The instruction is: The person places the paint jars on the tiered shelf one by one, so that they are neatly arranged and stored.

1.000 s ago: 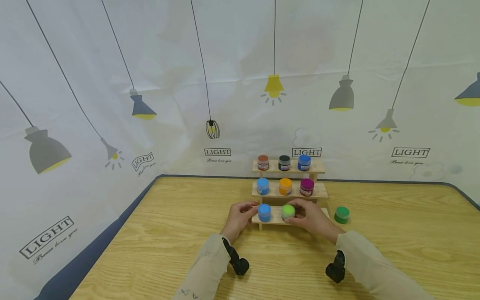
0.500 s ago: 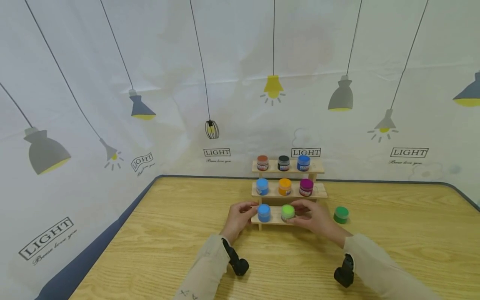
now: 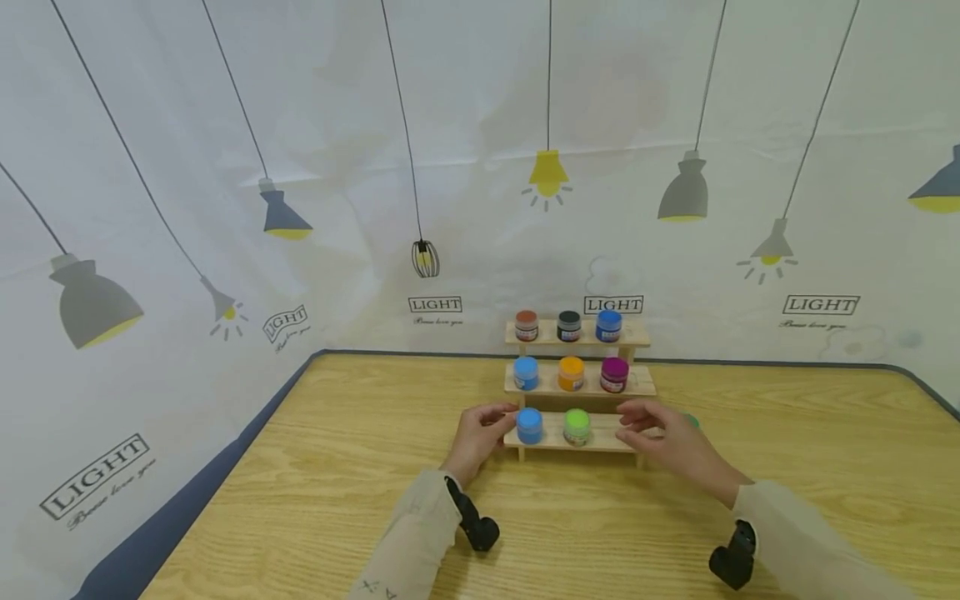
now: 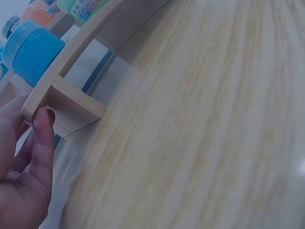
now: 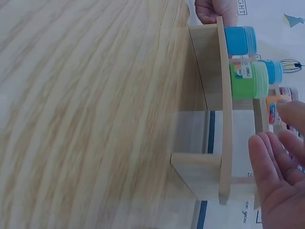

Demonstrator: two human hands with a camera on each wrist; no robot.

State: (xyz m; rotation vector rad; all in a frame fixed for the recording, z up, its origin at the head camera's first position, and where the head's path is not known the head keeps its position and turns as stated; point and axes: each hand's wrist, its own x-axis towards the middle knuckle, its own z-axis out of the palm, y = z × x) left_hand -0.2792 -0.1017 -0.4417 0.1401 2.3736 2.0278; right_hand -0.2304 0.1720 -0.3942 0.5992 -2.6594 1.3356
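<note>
A three-tier wooden display stand (image 3: pixel 600 443) holds small paint jars. On its bottom step sit a light blue jar (image 3: pixel 529 426) and a lime green jar (image 3: pixel 577 427). My left hand (image 3: pixel 478 435) pinches the left end of that step; in the left wrist view its fingers (image 4: pixel 43 138) are bent at the board's edge. To the right of the lime jar, my right hand (image 3: pixel 673 442) is over the step's right end, apart from the jar and holding nothing. A dark green jar (image 3: pixel 693 421) is mostly hidden behind it.
The middle step bears a light blue jar (image 3: pixel 526 373), an orange jar (image 3: pixel 571 373) and a purple jar (image 3: pixel 614 375). Up top are a red-brown jar (image 3: pixel 527 326), a black jar (image 3: pixel 568 326) and a blue jar (image 3: pixel 609 326). Behind the wooden table (image 3: pixel 360 433) hangs a lamp-printed sheet (image 3: pixel 480 192).
My right hand has let go of the lime green jar and drawn away to the right, now covering most of the dark green jar. The left hand stays at the stand.
</note>
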